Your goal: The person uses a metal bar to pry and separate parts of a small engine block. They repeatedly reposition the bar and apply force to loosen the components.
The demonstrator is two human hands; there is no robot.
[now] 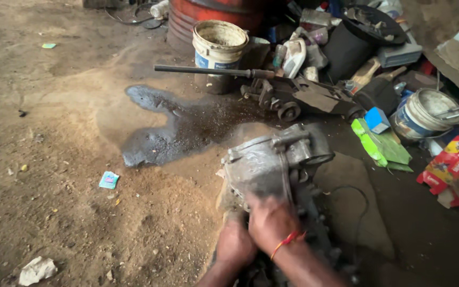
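Hands (256, 231) grip engine casing (272, 165), long axis pointing away, upper right.

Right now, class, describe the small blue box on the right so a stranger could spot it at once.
Start at the red drum at the top, then follow the heap of clutter down its right side to the white bucket holding metal rods. The blue box sits just left of it, above green packaging, the only bright blue cube there.
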